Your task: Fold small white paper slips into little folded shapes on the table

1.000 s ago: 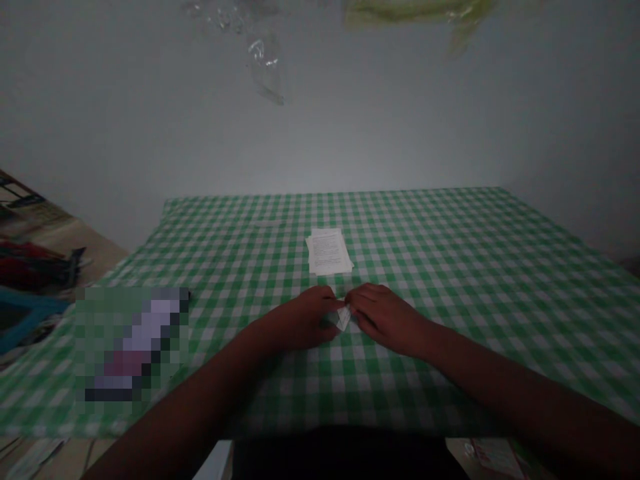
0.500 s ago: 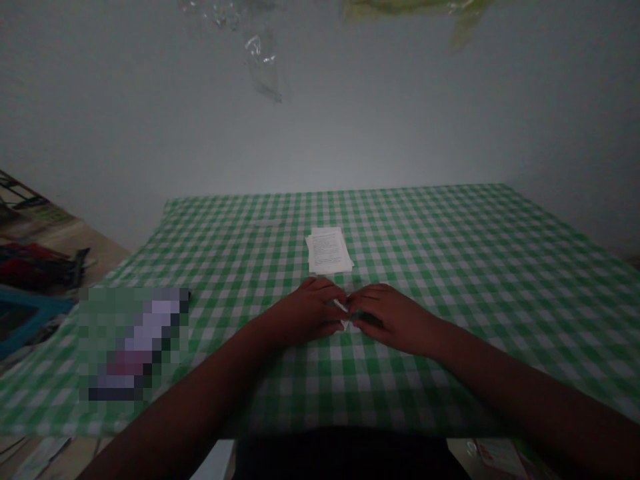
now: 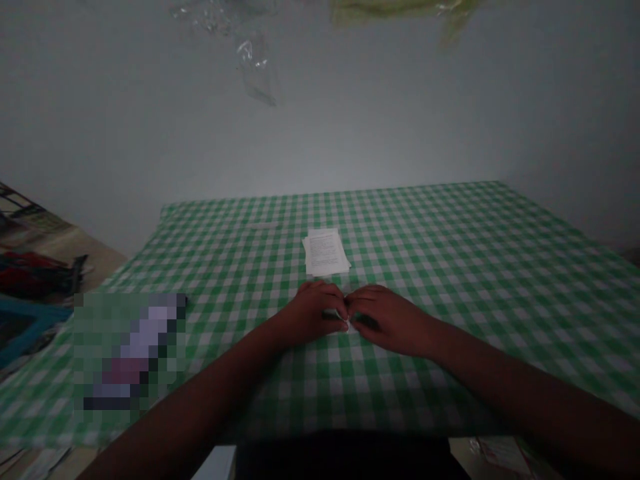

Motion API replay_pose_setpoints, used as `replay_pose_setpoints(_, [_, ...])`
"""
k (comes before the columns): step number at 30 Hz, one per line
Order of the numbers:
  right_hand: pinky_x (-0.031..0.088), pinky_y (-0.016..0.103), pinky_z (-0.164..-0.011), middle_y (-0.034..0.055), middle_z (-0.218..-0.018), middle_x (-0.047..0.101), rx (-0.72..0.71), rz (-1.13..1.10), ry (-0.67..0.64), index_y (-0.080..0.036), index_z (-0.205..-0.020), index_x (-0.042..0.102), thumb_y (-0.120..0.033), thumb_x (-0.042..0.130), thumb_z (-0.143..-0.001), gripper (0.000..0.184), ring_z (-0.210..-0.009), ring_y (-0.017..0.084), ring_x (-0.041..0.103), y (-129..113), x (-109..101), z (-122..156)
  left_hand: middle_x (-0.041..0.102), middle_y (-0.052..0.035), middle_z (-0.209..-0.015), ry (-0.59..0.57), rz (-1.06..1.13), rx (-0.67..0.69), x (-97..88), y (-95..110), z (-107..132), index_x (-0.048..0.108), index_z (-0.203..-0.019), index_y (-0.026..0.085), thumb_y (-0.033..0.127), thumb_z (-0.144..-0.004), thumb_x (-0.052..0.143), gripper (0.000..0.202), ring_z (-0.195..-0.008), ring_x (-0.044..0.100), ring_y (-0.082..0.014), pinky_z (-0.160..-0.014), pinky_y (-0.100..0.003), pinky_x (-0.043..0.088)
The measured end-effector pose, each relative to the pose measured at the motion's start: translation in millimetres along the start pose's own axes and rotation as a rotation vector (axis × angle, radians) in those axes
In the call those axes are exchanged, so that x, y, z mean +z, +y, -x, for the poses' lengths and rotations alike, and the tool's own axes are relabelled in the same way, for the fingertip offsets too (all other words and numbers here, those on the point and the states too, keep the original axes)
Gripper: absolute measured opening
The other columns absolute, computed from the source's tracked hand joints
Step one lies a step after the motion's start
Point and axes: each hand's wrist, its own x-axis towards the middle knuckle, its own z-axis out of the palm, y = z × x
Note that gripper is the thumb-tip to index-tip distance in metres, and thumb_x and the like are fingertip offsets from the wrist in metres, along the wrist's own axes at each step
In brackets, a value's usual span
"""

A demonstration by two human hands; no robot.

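Note:
My left hand [image 3: 320,310] and my right hand [image 3: 383,317] meet low over the checked tablecloth, fingertips almost touching. Both are closed in a pinch on a small piece of white paper [image 3: 349,327]. Only slivers of that paper show between the fingers; its shape is mostly hidden. Just beyond my hands lies a small stack of printed paper sheets [image 3: 326,252], its edges slightly uneven.
A green and white checked tablecloth [image 3: 450,267] covers the table, which reaches a pale wall [image 3: 350,133]. At the left lies a pixelated, phone-like object [image 3: 135,347]. Clear plastic [image 3: 257,70] hangs on the wall. Red and blue items lie beyond the table's left edge.
My left fingers have drawn closer together on the white paper, and less of it shows. The whole view has shifted slightly. The stack and the pixelated object stay put on the table.

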Motion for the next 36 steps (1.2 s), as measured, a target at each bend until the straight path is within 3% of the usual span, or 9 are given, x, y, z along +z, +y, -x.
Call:
replay_pose_setpoints(8, [0.043, 0.038, -0.097, 0.0047, -0.105, 0.067, -0.070, -0.058, -0.002, -0.021, -0.095, 0.064, -0.011, 0.055, -0.086, 0.015, -0.102, 0.019, 0.060, 0.3, -5.4, 1.8, 0.067, 0.0002, -0.101, 0.029, -0.015, -0.069, 2.8, 6.4, -0.6, 0.070, -0.088, 0.024, 0.027, -0.083, 0.070, 0.005, -0.103, 0.057, -0.0196, -0.095, -0.038, 0.034])
replay_pose_setpoints(14, [0.042, 0.043, -0.101, 0.0066, -0.113, 0.063, -0.111, -0.028, 0.001, -0.022, -0.093, 0.066, -0.010, 0.059, -0.083, 0.018, -0.114, 0.022, 0.055, -2.3, -7.0, 6.7, 0.067, 0.0003, -0.100, 0.077, -0.061, -0.116, 7.7, 7.9, -1.6, 0.070, -0.086, 0.023, 0.026, -0.081, 0.071, 0.005, -0.102, 0.057, -0.0199, -0.093, -0.037, 0.037])
replay_pose_setpoints(18, [0.040, 0.047, -0.102, 0.0095, -0.121, 0.058, -0.093, 0.012, 0.020, -0.022, -0.097, 0.065, -0.015, 0.060, -0.083, 0.017, -0.123, 0.026, 0.048, -5.4, -2.5, 8.9, 0.068, -0.0005, -0.102, 0.069, -0.053, -0.103, 7.4, 6.1, -2.6, 0.071, -0.087, 0.024, 0.026, -0.085, 0.068, 0.004, -0.102, 0.058, -0.0191, -0.094, -0.036, 0.038])
replay_pose_setpoints(25, [0.038, 0.049, -0.102, 0.0120, -0.121, 0.055, -0.002, 0.129, 0.044, -0.020, -0.103, 0.062, -0.018, 0.055, -0.087, 0.017, -0.119, 0.027, 0.047, -11.7, 13.3, 6.1, 0.069, 0.0001, -0.098, 0.072, 0.000, -0.042, 6.5, -3.1, -5.1, 0.072, -0.084, 0.021, 0.018, -0.083, 0.068, 0.005, -0.095, 0.061, -0.0157, -0.091, -0.031, 0.043])
replay_pose_setpoints(29, [0.035, 0.051, -0.102, 0.0116, -0.121, 0.054, 0.046, 0.149, 0.062, -0.020, -0.101, 0.061, -0.017, 0.056, -0.084, 0.018, -0.118, 0.027, 0.047, -13.2, 19.4, 5.0, 0.068, 0.0002, -0.094, 0.015, 0.087, 0.038, 3.4, -9.6, -5.4, 0.072, -0.084, 0.021, 0.017, -0.089, 0.061, 0.013, -0.092, 0.062, -0.0131, -0.089, -0.028, 0.045])
replay_pose_setpoints(36, [0.036, 0.049, -0.099, 0.0095, -0.116, 0.054, 0.113, 0.094, 0.081, -0.021, -0.097, 0.060, -0.016, 0.060, -0.077, 0.021, -0.112, 0.026, 0.048, -15.9, 21.9, 2.5, 0.066, -0.0002, -0.094, 0.001, 0.127, 0.059, -0.9, -8.2, -4.5, 0.073, -0.085, 0.022, 0.018, -0.090, 0.061, 0.014, -0.091, 0.061, -0.0129, -0.088, -0.027, 0.046])
